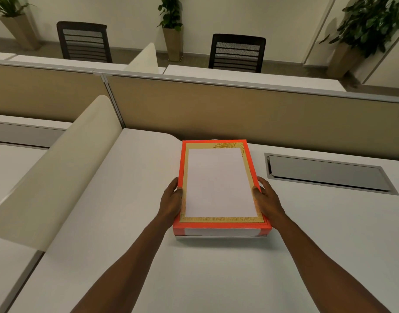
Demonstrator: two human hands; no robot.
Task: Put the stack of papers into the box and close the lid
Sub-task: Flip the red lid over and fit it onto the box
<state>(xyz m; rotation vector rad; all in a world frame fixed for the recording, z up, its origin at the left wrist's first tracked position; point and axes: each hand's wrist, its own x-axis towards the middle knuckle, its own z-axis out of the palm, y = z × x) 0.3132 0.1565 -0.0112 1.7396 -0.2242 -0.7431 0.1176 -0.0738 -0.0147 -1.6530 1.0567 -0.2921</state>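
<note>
An orange box (223, 225) lies flat on the white desk (194, 279), just in front of the partition. Its top face shows a gold patterned border inside an orange rim. The white stack of papers (219, 184) lies in the middle of that border. I cannot tell whether the papers rest inside the box or on a closed lid. A thin pale layer shows under the box's near edge. My left hand (171, 199) grips the box's left side. My right hand (267, 199) grips the right side, thumb at the papers' edge.
A grey metal cable hatch (329, 175) is set into the desk right of the box. A curved cream divider (65, 168) rises on the left and a tan partition (239, 114) stands behind. Two black chairs and potted plants are beyond.
</note>
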